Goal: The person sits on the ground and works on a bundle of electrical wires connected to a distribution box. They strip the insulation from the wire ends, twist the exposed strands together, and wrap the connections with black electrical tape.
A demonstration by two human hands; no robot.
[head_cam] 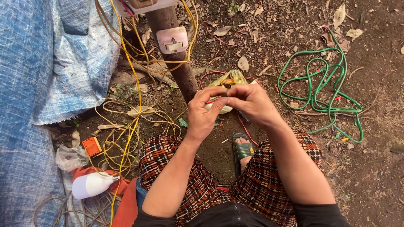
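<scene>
Both hands meet above the dirt: the left hand [203, 114] and the right hand [248, 102] have their fingertips pinched together on a thin red wire [242, 124], which trails down toward a green sandal [243, 149]. Just beneath the hands lies a yellowish plastic bag [232, 80]; something orange shows inside it, too small to tell. A wooden post [179, 63] stands beside them, draped with yellow wire [126, 126]. Green wire [324, 90] coils well apart, right. A white bulb [91, 185] lies near the left knee.
</scene>
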